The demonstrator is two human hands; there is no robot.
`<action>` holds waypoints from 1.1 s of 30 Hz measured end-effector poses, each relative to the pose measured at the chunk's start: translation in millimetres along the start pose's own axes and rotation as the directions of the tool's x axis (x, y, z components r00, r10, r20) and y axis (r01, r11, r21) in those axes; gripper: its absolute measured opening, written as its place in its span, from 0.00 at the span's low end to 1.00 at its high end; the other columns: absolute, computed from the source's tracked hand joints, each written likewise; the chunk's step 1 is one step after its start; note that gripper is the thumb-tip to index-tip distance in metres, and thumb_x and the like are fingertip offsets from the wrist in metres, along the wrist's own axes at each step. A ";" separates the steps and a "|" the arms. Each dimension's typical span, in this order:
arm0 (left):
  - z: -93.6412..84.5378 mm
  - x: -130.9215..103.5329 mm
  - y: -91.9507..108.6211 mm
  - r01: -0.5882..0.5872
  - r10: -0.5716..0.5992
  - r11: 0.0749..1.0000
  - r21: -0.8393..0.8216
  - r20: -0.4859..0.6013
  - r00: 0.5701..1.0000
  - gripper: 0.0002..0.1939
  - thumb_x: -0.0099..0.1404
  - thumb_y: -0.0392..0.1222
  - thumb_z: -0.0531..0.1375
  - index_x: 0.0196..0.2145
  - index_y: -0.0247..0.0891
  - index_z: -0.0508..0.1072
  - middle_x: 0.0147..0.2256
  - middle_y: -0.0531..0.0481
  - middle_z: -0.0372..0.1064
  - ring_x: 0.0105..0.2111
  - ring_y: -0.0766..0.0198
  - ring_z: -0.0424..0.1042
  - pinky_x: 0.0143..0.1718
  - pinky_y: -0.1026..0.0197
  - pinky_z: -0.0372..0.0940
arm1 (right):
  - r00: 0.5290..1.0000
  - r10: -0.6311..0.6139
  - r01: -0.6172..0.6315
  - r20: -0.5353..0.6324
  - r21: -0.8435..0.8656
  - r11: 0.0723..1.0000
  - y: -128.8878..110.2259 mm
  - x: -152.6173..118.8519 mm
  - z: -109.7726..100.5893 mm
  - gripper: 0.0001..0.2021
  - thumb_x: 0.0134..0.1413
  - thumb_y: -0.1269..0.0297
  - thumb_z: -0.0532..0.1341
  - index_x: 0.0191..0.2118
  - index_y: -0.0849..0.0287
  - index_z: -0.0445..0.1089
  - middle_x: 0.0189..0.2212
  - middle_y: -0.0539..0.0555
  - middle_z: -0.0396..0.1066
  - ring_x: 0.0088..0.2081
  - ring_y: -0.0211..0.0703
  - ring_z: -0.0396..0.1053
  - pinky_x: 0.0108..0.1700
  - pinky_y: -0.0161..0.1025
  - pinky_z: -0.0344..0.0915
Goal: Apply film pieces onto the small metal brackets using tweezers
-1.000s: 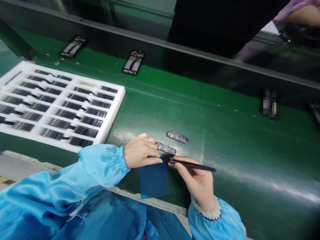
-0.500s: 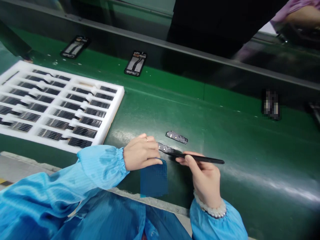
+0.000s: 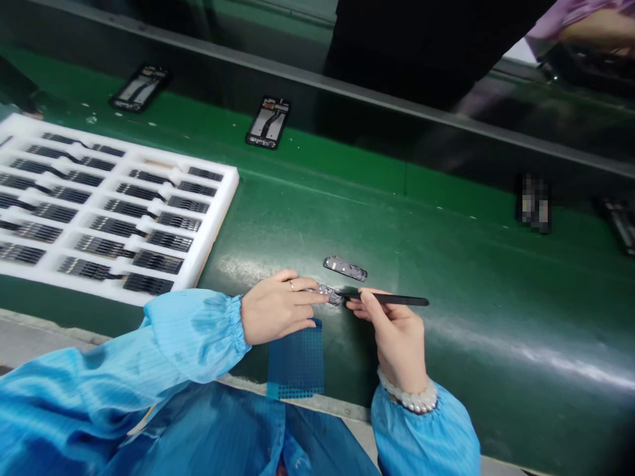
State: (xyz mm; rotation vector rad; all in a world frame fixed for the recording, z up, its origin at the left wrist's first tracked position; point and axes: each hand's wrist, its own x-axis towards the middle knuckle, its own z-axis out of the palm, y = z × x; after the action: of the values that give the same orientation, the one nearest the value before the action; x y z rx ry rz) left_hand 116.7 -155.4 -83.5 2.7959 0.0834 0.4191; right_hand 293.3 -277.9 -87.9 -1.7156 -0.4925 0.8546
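The left hand (image 3: 278, 309) has reached farther over the circuit piece (image 3: 335, 297), its grip unclear. The right hand (image 3: 401, 338) grasps black tweezers (image 3: 397, 300).

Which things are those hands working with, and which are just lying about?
Probably in the job:
slim black tool, in the right hand
small dark part, partly under the left hand
blue sheet, by that hand

Lying about, untouched:
second dark part
white tray
phone frames
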 end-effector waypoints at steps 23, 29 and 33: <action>-1.4 0.7 0.6 0.008 -0.009 1.000 -0.014 -0.017 1.000 0.14 0.68 0.43 0.53 0.27 0.37 0.71 0.47 0.56 0.72 0.48 0.61 0.66 0.45 0.57 0.52 | 0.967 -0.255 0.250 0.014 -0.265 0.931 5.7 -11.1 -0.1 0.11 0.52 0.58 0.62 0.36 0.60 0.73 0.30 0.56 0.77 0.31 0.46 0.76 0.37 0.41 0.74; -1.2 0.9 0.1 -0.001 0.001 1.000 -0.012 -0.020 1.000 0.12 0.67 0.43 0.55 0.27 0.36 0.71 0.46 0.56 0.72 0.48 0.60 0.66 0.45 0.57 0.52 | 0.789 -0.597 0.582 0.146 -0.491 0.649 9.1 -17.5 -1.7 0.06 0.55 0.67 0.60 0.39 0.58 0.72 0.34 0.55 0.76 0.35 0.44 0.75 0.39 0.40 0.72; -1.3 1.2 0.0 -0.004 0.004 1.000 -0.007 -0.027 1.000 0.12 0.66 0.42 0.56 0.27 0.36 0.71 0.46 0.56 0.72 0.47 0.61 0.66 0.45 0.57 0.52 | 0.728 -0.666 0.645 0.161 -0.488 0.587 9.7 -18.4 -0.6 0.06 0.55 0.69 0.61 0.40 0.58 0.71 0.33 0.55 0.75 0.35 0.44 0.74 0.38 0.39 0.72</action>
State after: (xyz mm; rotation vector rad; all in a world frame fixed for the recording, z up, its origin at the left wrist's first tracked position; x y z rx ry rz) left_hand 117.5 -154.8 -82.0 2.7843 0.0823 0.4566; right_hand 280.8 -294.1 -91.6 -1.7982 -1.3380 0.1236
